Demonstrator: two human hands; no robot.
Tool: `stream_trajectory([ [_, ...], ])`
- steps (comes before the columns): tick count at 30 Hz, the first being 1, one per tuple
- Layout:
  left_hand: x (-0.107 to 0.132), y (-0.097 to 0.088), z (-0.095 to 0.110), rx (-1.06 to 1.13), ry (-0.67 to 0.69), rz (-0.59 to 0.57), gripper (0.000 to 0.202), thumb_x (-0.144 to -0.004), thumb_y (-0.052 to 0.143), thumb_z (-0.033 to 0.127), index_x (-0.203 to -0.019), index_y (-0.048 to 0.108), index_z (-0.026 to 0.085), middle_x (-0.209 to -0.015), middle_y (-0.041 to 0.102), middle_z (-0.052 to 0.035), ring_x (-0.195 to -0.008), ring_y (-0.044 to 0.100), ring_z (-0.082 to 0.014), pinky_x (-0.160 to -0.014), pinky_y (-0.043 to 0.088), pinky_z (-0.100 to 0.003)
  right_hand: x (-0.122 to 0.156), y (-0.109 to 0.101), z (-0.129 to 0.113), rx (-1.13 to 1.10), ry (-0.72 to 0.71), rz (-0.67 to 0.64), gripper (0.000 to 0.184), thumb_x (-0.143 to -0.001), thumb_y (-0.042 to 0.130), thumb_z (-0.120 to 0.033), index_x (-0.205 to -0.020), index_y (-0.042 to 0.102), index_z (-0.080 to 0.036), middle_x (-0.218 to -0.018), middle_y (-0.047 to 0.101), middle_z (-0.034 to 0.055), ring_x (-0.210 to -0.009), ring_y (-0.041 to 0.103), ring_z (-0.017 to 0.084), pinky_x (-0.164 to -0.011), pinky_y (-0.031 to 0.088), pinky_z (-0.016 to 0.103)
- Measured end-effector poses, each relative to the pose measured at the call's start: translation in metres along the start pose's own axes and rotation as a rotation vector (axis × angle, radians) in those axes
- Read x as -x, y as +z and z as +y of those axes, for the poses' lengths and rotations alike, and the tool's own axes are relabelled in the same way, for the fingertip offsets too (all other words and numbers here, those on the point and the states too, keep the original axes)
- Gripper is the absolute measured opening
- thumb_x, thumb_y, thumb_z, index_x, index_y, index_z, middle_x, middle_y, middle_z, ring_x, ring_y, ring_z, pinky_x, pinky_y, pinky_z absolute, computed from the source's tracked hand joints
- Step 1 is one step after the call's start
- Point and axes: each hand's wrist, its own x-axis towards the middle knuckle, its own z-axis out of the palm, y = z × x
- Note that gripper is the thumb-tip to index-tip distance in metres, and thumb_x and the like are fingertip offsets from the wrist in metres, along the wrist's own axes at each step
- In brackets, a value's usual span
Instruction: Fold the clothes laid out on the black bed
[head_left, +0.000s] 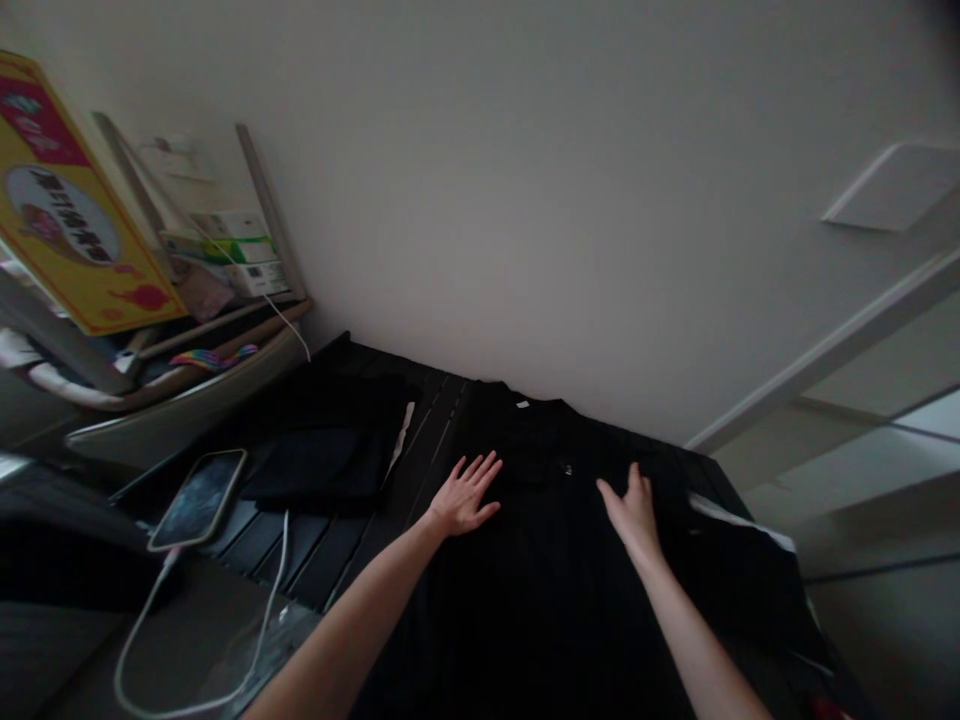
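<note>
Dark slatted tabletop (pixel 300 550) first, running out from right under the forearms, and on it, dead centre, one black T-shirt (pixel 555 560) spread flat, hem end out of view at the bottom, collar toward the wall. Left hand (pixel 465 495) down on the shirt's left side, open, palm flat, fingers fanned wide, no grip at all. Right hand (pixel 634 515) over on the other side, open too, fingertips resting on the black cloth, palm raised off it, nothing pinched, nothing clenched. Off to the left, a slim smartphone with a gold rim (pixel 199 498) at the table's edge, white charging cable (pixel 279 590) looping from its base across a grey surface (pixel 172 640). Just beyond, a folded black garment (pixel 322 465) on the slats, narrow white strip (pixel 401 435) showing along its side, just beside the T-shirt. Farther up, a small white label (pixel 522 404) at the shirt's collar. Then, top left, a curved cream shelf (pixel 187 400) with a rainbow-striped strap (pixel 214 357), stacked white-and-green boxes (pixel 240 255) above it, and a tilted yellow placard with a red band (pixel 67 200). Last of all, a plain off-white wall (pixel 525 200), a pale square panel (pixel 896 185) and a long white trim strip (pixel 825 350) away to the right.
</note>
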Motion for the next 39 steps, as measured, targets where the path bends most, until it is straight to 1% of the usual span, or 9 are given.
stream_trajectory([
  [4, 0.0, 0.004, -0.002, 0.006, -0.02, 0.004, 0.074, -0.094, 0.026, 0.062, -0.153, 0.005, 0.024, -0.159, 0.014, -0.0058, -0.145, 0.016, -0.0247, -0.117, 0.01, -0.045, 0.01, 0.052, -0.053, 0.214, -0.219, -0.141, 0.072, -0.086, 0.043, -0.047, -0.15, 0.025, -0.021, -0.153, 0.03, 0.0126, -0.142, 0.008, 0.04, -0.108, 0.009, 0.064],
  [7, 0.0, 0.007, -0.003, 0.014, -0.018, 0.011, 0.072, -0.094, 0.026, 0.061, -0.153, 0.009, 0.022, -0.158, 0.019, -0.0054, -0.145, 0.016, -0.0242, -0.117, 0.009, -0.044, 0.026, 0.091, -0.072, 0.318, -0.381, -0.343, 0.058, -0.082, 0.053, -0.04, -0.139, 0.047, -0.031, -0.145, 0.046, 0.0051, -0.142, 0.017, 0.033, -0.11, 0.015, 0.057],
  [10, 0.001, 0.008, -0.004, 0.024, -0.021, 0.024, 0.072, -0.094, 0.026, 0.061, -0.153, 0.01, 0.022, -0.158, 0.021, -0.0053, -0.145, 0.017, -0.0241, -0.117, 0.01, -0.044, 0.034, 0.109, -0.074, 0.392, -0.452, -0.453, 0.055, -0.081, 0.055, -0.035, -0.136, 0.049, -0.034, -0.144, 0.046, 0.005, -0.139, 0.026, 0.032, -0.107, 0.022, 0.057],
  [18, 0.0, 0.011, -0.004, 0.039, -0.036, 0.05, 0.068, -0.094, 0.031, 0.058, -0.151, 0.019, 0.024, -0.156, 0.026, -0.0043, -0.144, 0.019, -0.0245, -0.117, 0.012, -0.045, 0.017, 0.112, -0.075, 0.417, -0.354, -0.386, 0.064, -0.084, 0.053, -0.04, -0.145, 0.033, -0.039, -0.159, 0.01, 0.0071, -0.143, 0.014, 0.037, -0.109, 0.016, 0.059],
  [27, 0.003, 0.008, -0.002, 0.037, -0.116, 0.107, 0.068, -0.095, 0.031, 0.054, -0.151, 0.017, 0.018, -0.157, 0.021, -0.0107, -0.144, 0.02, -0.0237, -0.117, 0.014, -0.043, 0.003, 0.134, -0.087, 0.313, -0.161, -0.423, 0.069, -0.091, 0.021, -0.054, -0.153, 0.007, -0.024, -0.16, 0.004, 0.0124, -0.145, 0.0, 0.036, -0.105, 0.012, 0.07],
  [30, 0.003, 0.01, -0.002, 0.019, -0.106, 0.075, 0.063, -0.094, 0.031, 0.055, -0.146, 0.031, 0.02, -0.155, 0.028, -0.0105, -0.144, 0.022, -0.0253, -0.117, 0.014, -0.047, 0.012, 0.129, -0.098, 0.259, -0.31, -0.391, 0.072, -0.092, 0.023, -0.055, -0.153, 0.002, -0.024, -0.161, -0.006, 0.005, -0.146, -0.009, 0.027, -0.112, 0.003, 0.059],
  [33, 0.002, 0.011, -0.003, 0.011, -0.109, 0.083, 0.061, -0.094, 0.034, 0.054, -0.143, 0.038, 0.018, -0.153, 0.032, -0.012, -0.143, 0.024, -0.0253, -0.117, 0.014, -0.046, 0.02, 0.128, -0.101, 0.198, -0.522, -0.586, 0.061, -0.094, 0.026, -0.053, -0.15, 0.024, -0.029, -0.16, 0.013, 0.0011, -0.147, 0.002, 0.022, -0.115, 0.002, 0.052],
  [36, 0.002, 0.011, -0.003, 0.013, -0.123, 0.098, 0.057, -0.094, 0.034, 0.052, -0.141, 0.041, 0.02, -0.152, 0.034, -0.011, -0.142, 0.027, -0.0255, -0.117, 0.015, -0.047, 0.019, 0.131, -0.099, 0.188, -0.513, -0.709, 0.054, -0.095, 0.021, -0.051, -0.144, 0.036, -0.033, -0.156, 0.027, 0.0007, -0.145, 0.014, 0.022, -0.115, 0.009, 0.053],
  [39, 0.002, 0.01, -0.002, 0.016, -0.134, 0.102, 0.055, -0.094, 0.033, 0.051, -0.139, 0.043, 0.02, -0.151, 0.036, -0.011, -0.141, 0.028, -0.0264, -0.116, 0.015, -0.049, 0.019, 0.131, -0.094, 0.174, -0.488, -0.666, 0.055, -0.095, 0.022, -0.05, -0.148, 0.023, -0.035, -0.159, 0.015, 0.0003, -0.145, 0.015, 0.021, -0.114, 0.016, 0.05],
])
